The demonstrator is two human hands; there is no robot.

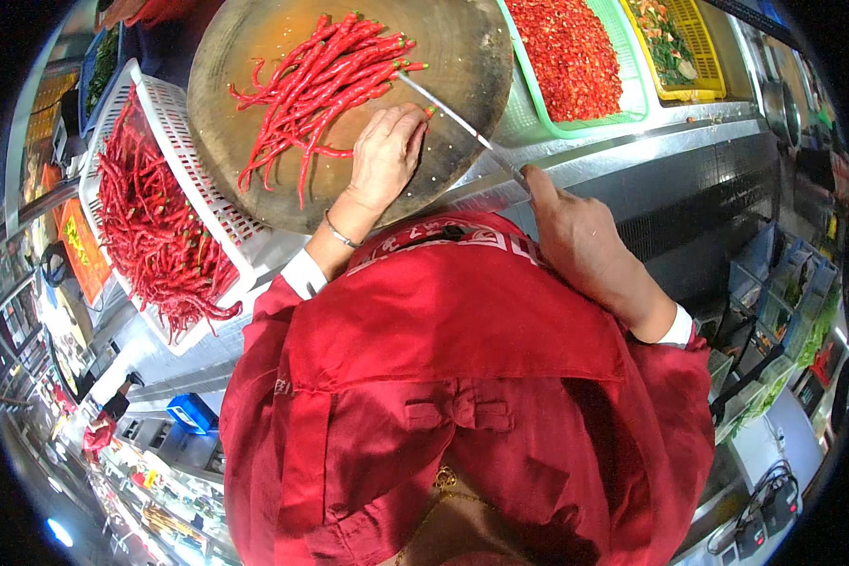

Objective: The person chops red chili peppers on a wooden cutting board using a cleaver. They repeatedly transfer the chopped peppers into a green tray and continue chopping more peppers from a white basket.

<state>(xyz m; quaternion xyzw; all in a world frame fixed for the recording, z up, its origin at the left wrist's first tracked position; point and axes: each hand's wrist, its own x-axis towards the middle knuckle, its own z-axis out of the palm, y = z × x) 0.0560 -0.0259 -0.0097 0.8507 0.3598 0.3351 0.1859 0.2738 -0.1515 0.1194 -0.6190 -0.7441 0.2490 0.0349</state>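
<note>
A pile of long red chili peppers (325,85) lies on a round wooden chopping block (460,42). My left hand (389,152) presses down at the pile's near right side, fingers bent over one red chili pepper (430,111). That pepper's green stem end pokes out past the fingertips. In my right hand (580,233) is a kitchen knife (446,108), seen nearly edge-on. Its blade extends up and left over the block, its far end beside the stem ends of the pile. A gap separates the blade from my left fingers.
A white plastic basket (177,120) of whole red chilies (159,219) stands left of the block. To the right are a green basket (637,85) of chopped red chili (566,56) and a yellow basket (707,64) with vegetable scraps. A person (102,428) is farther off, lower left.
</note>
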